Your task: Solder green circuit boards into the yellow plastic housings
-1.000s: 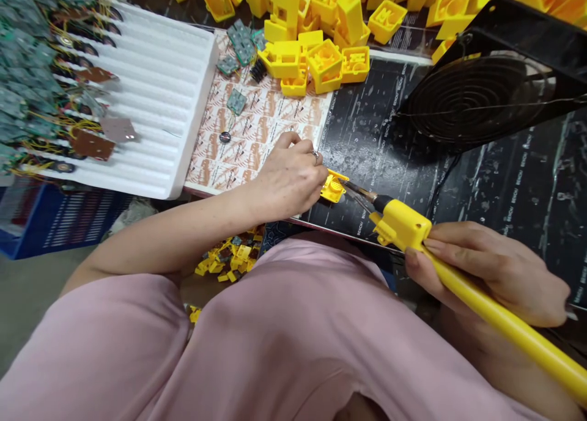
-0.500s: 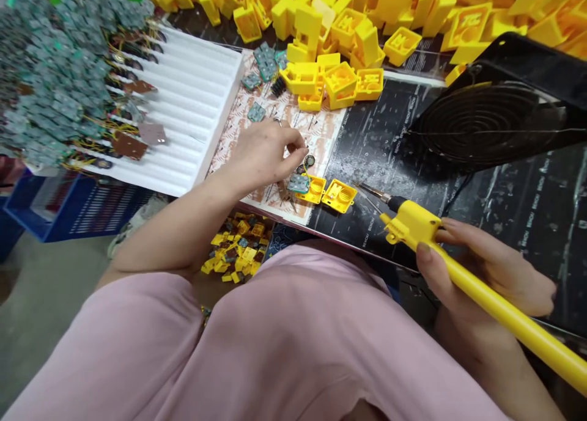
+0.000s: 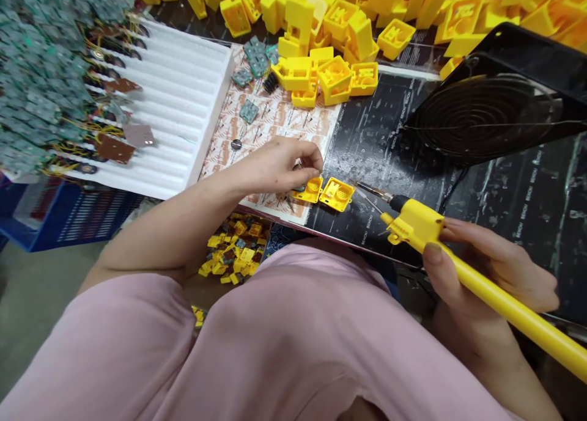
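My left hand [image 3: 287, 164] is above a small open yellow plastic case [image 3: 337, 195], over the half nearer to it. Thumb and forefinger meet in a pinch; what is between them, if anything, is hidden. The hand mostly covers a small green circuit board there. In my right hand [image 3: 495, 274] is a yellow soldering iron [image 3: 417, 225] with a thin feed tube beside its tip. Its metal tip points left, just right of the case and apart from it. A dark round disc [image 3: 236, 144] lies on the patterned paper [image 3: 279, 128] behind my left wrist.
A white ridged foam tray [image 3: 183, 103] at left bears heaped circuit boards [image 3: 41, 85] with wires. Many yellow cases [image 3: 298, 24] are piled along the back. A black fan [image 3: 486, 109] stands at right. Below the table edge are a blue crate [image 3: 87, 216] and more yellow parts [image 3: 233, 250].
My left hand has moved right and slightly down, now covering the small round part and most of the board. The dark disc on the paper has come into view. The soldering iron is nearly still.
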